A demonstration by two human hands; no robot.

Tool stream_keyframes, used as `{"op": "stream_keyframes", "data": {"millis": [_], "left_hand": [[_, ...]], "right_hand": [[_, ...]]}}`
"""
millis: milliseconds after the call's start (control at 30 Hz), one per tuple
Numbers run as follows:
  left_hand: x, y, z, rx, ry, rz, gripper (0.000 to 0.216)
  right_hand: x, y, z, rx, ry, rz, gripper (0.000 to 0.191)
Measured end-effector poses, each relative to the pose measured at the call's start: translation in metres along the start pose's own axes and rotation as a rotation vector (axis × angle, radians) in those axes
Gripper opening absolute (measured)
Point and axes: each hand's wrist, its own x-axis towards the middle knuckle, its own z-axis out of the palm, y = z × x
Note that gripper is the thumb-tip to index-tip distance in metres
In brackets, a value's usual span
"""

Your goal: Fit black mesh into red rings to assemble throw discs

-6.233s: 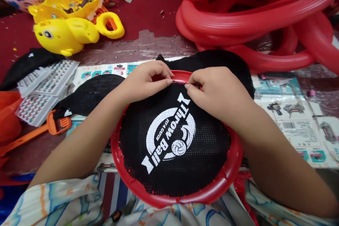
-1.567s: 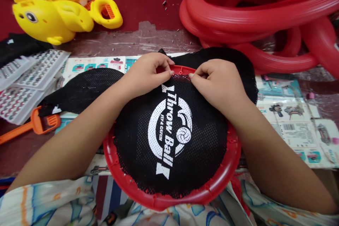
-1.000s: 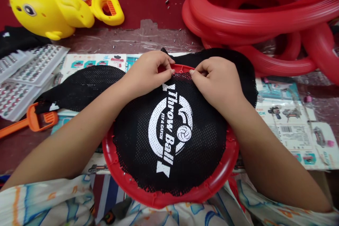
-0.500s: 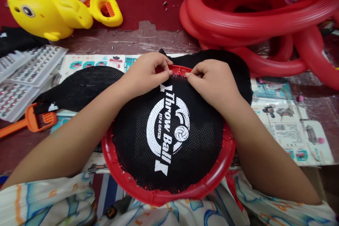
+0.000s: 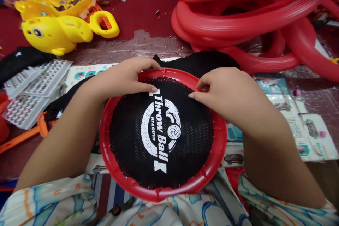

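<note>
A red plastic ring (image 5: 214, 164) rests tilted against my lap, its near edge over my printed clothes. Black mesh (image 5: 193, 137) with a white "Throw Ball" print fills it, the mesh edge lying along small pegs on the ring. My left hand (image 5: 132, 76) grips the far left of the ring, thumb on the mesh and fingers over the outer edge. At the far right, my right hand (image 5: 225, 90) is closed on the rim with its thumb on the mesh; the other fingertips are partly hidden. More black mesh (image 5: 206, 60) lies behind the ring.
Large red hoops (image 5: 238, 21) are stacked at the back right. Yellow fish-shaped toy parts (image 5: 55, 31) lie at the back left. Clear trays of small round pieces (image 5: 29, 104) and an orange handle (image 5: 25, 137) are at left. Printed cardboard (image 5: 315, 134) covers the table's front.
My hands have moved apart along the ring, from a close pinch at its far edge. The ring has shifted slightly left in view, and more of its far rim shows.
</note>
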Motion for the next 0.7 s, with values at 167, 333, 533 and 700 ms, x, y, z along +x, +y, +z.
{"op": "stream_keyframes", "data": {"millis": [167,333,533,700], "left_hand": [[-0.012,0.005,-0.016,0.207,-0.084,-0.224,0.064],[-0.008,0.018,-0.010,0.125,-0.055,-0.060,0.043],[0.009,0.013,0.018,-0.158,0.159,0.014,0.022],[0.010,0.008,0.022,-0.207,0.201,-0.008,0.019]], "right_hand": [[0.010,0.001,0.011,0.085,-0.028,-0.050,0.009],[0.016,0.000,0.017,0.237,0.017,-0.064,0.009],[0.023,-0.002,0.025,0.253,0.042,-0.138,0.018],[0.025,-0.002,0.031,0.244,0.077,-0.176,0.020]]}}
